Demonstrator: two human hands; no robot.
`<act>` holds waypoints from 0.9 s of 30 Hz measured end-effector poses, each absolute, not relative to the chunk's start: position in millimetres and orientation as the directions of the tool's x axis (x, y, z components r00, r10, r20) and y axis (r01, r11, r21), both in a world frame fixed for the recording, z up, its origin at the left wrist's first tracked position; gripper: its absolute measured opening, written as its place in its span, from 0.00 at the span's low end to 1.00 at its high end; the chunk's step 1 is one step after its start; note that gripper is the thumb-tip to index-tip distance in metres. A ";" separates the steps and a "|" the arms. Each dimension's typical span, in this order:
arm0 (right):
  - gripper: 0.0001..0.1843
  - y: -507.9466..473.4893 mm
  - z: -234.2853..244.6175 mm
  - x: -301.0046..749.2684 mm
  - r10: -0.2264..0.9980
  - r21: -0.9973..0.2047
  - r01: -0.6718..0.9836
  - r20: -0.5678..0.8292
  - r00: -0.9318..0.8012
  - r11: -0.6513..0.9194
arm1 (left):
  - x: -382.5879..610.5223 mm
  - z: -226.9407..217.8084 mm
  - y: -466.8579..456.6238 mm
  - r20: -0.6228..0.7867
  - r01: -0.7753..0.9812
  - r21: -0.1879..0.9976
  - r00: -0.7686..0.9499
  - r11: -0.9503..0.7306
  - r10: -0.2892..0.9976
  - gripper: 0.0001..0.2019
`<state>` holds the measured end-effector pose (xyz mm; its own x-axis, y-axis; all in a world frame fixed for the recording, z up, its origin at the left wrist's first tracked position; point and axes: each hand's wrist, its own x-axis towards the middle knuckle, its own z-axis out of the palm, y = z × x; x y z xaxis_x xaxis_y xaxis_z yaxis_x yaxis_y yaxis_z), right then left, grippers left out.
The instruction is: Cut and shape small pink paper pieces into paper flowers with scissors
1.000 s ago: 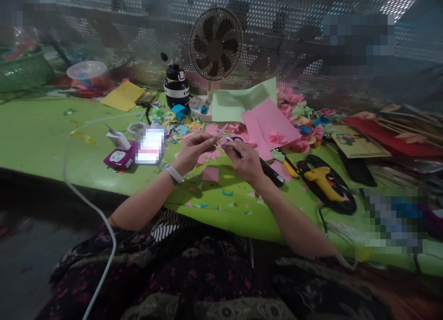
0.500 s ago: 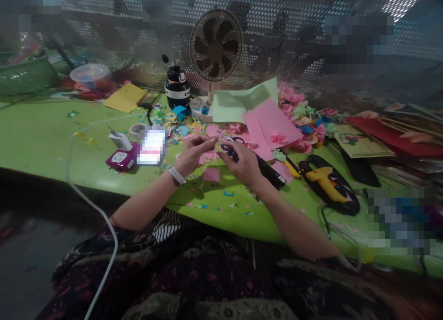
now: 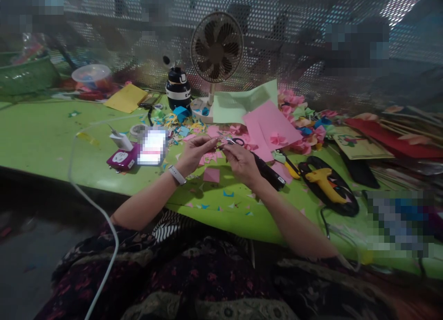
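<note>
In the head view, my left hand (image 3: 194,154), with a white band on the wrist, is closed in a pinch above the middle of the table. My right hand (image 3: 244,162) is pinched too, its fingertips meeting or nearly meeting those of the left. Whatever lies between the fingertips is too small to make out. Just beyond the right hand shows a dark loop (image 3: 238,141), like a scissors handle. Under the hands are pink paper scraps (image 3: 209,157), and a small pink paper square (image 3: 211,174) lies nearer me.
A phone (image 3: 152,147) and a purple box (image 3: 122,159) lie left. Behind stand a black bottle (image 3: 178,91) and a fan (image 3: 217,47). Pink sheets (image 3: 272,126), a black stick-like object (image 3: 272,172), a yellow cutter (image 3: 291,167) and a yellow glue gun (image 3: 325,184) are right.
My right hand has turned and its fingers have closed towards the left fingertips. The dark blue thing seen at its fingers before is now hidden. My left hand has barely moved.
</note>
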<state>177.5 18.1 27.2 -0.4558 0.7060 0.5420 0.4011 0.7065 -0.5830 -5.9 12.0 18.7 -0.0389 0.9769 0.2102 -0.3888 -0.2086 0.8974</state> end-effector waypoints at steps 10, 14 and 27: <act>0.23 14.8 14.9 170.6 0.679 -0.435 0.536 0.585 -0.443 0.724 | -4.4 17.5 11.8 0.233 -0.427 0.868 -0.100 -0.253 0.967 0.17; 0.26 17.5 12.6 170.7 0.685 -0.473 0.504 0.589 -0.429 0.723 | -2.7 19.6 10.7 0.185 -0.453 0.866 -0.105 -0.213 0.977 0.17; 0.22 17.5 24.2 174.5 0.648 -0.537 0.365 0.600 -0.469 0.761 | -6.0 18.2 11.7 0.277 -0.387 0.877 -0.076 -0.284 0.958 0.16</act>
